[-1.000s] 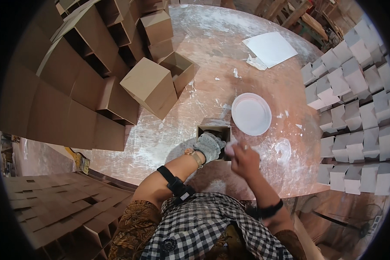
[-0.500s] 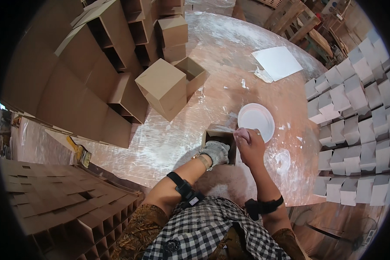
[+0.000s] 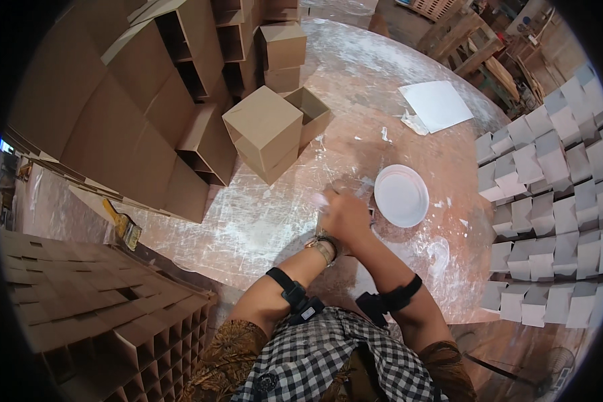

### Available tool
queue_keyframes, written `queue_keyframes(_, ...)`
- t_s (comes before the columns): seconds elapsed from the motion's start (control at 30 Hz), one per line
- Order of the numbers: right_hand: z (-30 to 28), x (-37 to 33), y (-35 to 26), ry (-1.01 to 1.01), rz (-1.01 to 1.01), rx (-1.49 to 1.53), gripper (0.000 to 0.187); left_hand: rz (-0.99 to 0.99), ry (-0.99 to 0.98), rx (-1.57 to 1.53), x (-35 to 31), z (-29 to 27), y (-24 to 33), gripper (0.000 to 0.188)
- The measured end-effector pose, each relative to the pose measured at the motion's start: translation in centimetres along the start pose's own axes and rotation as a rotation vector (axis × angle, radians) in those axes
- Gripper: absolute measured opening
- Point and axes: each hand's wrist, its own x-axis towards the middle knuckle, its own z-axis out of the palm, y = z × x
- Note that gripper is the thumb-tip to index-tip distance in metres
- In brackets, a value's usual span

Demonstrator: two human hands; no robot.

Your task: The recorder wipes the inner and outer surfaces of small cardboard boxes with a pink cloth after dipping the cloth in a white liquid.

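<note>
Above the middle of the table, my right hand [image 3: 346, 214] crosses over my left and is smeared by motion. Its fingers are closed on a small pink wad [image 3: 320, 200], soft-looking and too blurred to name exactly. My left hand lies beneath it, so its fingers are hidden; only the wrist with its bracelet shows. The small open brown cardboard box at my hands is almost wholly covered, with just a bit of its edge [image 3: 372, 214] peeping out. To the right of my hands stands a round white plate [image 3: 401, 196] with a pale coating inside.
Brown boxes [image 3: 264, 127] are stacked at the left and far left. More brown boxes [image 3: 134, 342] fill the lower left, near a yellow-handled brush [image 3: 122, 224]. Rows of white boxes [image 3: 549, 201] line the right. A white sheet [image 3: 439, 106] lies on the smeared table [image 3: 355, 74].
My right hand has swung left from beside the plate across the box, carrying the pink wad, and now covers my gloved left hand. The whole view has shifted slightly.
</note>
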Motion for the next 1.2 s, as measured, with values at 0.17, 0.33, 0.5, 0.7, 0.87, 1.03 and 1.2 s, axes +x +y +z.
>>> queue_keyframes(0.17,-2.8,-2.8,5.4,0.005,0.177,-0.021,0.016,-0.141,-0.999,0.169,5.1,-10.5,5.1,0.043)
queue_keyframes(0.33,-4.6,-2.8,6.6,-0.059,0.352,-0.096,0.015,-0.079,-0.854,0.091,4.2,-9.4,4.2,0.042)
queue_keyframes(0.5,-2.2,-0.1,0.0,0.024,0.067,0.038,0.016,-0.133,0.204,-0.159,-1.1,2.8,-1.3,0.033)
queue_keyframes(0.7,-1.1,-0.3,3.1,0.021,0.1,0.001,0.018,-0.102,-0.411,0.084,1.8,-4.1,2.4,0.032)
queue_keyframes(0.87,-4.8,-3.8,8.3,0.086,0.357,-0.153,0.022,-0.031,-0.726,0.112,2.8,-9.0,3.9,0.033)
queue_keyframes(1.03,-5.3,-10.9,13.7,0.351,0.474,0.235,0.015,0.172,-0.456,0.227,-2.0,-9.2,5.9,0.034)
queue_keyframes(1.2,-3.4,-13.9,14.6,0.504,0.578,0.798,0.025,0.293,-0.434,0.066,-8.8,-7.8,4.8,0.028)
